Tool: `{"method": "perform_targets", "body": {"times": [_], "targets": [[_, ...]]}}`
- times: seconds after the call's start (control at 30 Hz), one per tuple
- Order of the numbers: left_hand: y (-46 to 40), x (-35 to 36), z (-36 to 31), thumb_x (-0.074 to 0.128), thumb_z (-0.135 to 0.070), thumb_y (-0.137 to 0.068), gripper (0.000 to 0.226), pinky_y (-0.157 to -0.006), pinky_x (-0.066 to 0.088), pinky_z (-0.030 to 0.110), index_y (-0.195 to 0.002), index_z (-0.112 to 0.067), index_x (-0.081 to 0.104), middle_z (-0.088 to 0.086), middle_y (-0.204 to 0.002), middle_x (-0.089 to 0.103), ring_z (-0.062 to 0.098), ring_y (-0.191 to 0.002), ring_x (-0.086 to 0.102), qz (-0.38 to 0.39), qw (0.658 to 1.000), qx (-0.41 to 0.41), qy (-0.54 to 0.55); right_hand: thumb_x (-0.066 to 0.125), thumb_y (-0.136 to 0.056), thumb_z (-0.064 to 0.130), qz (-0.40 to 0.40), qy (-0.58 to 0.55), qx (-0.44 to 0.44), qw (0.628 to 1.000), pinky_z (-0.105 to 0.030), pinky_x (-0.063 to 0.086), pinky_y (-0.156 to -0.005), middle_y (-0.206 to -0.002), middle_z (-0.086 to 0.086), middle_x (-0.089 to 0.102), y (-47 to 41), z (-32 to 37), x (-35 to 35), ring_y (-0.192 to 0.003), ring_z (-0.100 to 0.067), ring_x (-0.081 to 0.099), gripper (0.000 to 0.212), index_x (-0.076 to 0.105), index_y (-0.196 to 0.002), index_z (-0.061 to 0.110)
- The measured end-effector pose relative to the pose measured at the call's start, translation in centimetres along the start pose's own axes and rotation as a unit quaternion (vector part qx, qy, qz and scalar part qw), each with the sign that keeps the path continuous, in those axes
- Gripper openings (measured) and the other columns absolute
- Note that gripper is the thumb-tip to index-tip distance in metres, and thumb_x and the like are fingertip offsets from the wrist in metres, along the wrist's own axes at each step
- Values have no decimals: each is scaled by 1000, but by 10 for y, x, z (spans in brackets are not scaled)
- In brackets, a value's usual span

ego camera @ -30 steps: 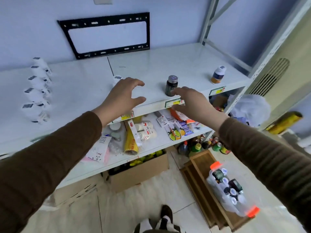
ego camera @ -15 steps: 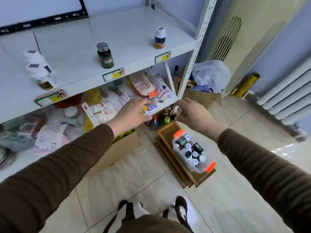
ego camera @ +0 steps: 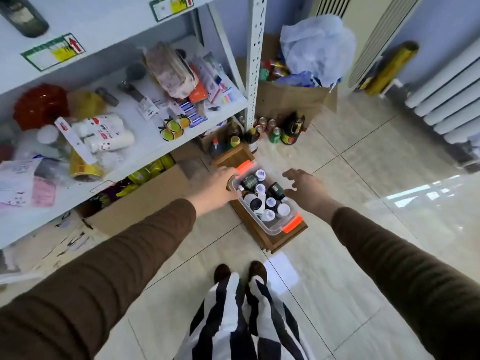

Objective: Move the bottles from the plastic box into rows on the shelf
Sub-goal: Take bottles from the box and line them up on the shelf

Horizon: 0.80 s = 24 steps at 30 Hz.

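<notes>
On the tiled floor beside the shelf point(ego camera: 124, 157), the plastic box point(ego camera: 272, 224) of bottles point(ego camera: 262, 196) runs lengthwise between both empty, spread hands, left hand point(ego camera: 218, 188) touching its far-left corner, right hand point(ego camera: 306, 188) beside its right edge.

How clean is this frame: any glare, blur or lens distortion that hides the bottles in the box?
Head view: wide-angle bending bows the shelf post; window glare washes the floor tiles at right; the dark bottle at top left is smeared by motion; the plastic box and its bottles stay readable, both hands slightly soft.
</notes>
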<state>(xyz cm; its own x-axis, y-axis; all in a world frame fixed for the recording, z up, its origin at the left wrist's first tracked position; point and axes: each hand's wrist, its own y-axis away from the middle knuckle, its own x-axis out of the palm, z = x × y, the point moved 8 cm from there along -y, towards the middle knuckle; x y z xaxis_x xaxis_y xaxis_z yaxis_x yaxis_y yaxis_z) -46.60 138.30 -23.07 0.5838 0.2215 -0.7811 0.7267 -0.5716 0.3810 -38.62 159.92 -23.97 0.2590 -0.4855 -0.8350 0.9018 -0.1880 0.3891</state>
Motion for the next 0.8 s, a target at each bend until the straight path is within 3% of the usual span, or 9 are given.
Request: {"method": "perform_targets", "body": {"times": [0.13, 0.27, 0.37, 0.53, 0.8], "targets": [[-43, 47, 13, 73, -36, -85, 51, -82, 41, 30, -130, -23, 55, 1, -134, 56, 22, -114, 54, 20, 999, -14, 29, 67, -85, 26, 22, -32, 59, 998, -36, 51, -91, -127, -4, 61, -26, -49, 45, -108, -26, 63, 51, 53, -133, 23], [-87, 97, 35, 71, -30, -88, 50, -100, 45, 39, -133, -16, 55, 8, -138, 54, 25, -121, 53, 55, 996, -43, 60, 68, -84, 28, 32, -76, 122, 989, -35, 49, -94, -128, -7, 63, -49, -90, 89, -115, -28, 60, 56, 50, -137, 18], [-117, 130, 50, 67, -29, -91, 45, -102, 44, 40, -132, -12, 55, 11, -137, 55, 28, -123, 52, 70, 996, -40, 33, 65, -87, 25, 27, -93, 148, 984, -34, 45, -94, -131, -10, 61, -67, -108, 122, -119, -30, 57, 56, 48, -139, 15], [-148, 174, 67, 60, -36, -95, 40, -96, 39, 34, -128, -13, 58, 11, -130, 60, 27, -117, 53, 93, 993, -3, -69, 56, -88, 16, 46, -119, 206, 970, -33, 42, -86, -128, -17, 59, -94, -124, 171, -116, -34, 57, 53, 43, -139, 11], [-162, 205, 71, 47, -63, -91, 56, -96, 36, 40, -126, -21, 55, 3, -124, 64, 24, -116, 56, 92, 982, 37, -160, 54, -86, 13, 21, -225, 335, 915, -41, 44, -100, -131, -20, 50, -110, -136, 214, -119, -38, 51, 48, 41, -131, 3]]}}
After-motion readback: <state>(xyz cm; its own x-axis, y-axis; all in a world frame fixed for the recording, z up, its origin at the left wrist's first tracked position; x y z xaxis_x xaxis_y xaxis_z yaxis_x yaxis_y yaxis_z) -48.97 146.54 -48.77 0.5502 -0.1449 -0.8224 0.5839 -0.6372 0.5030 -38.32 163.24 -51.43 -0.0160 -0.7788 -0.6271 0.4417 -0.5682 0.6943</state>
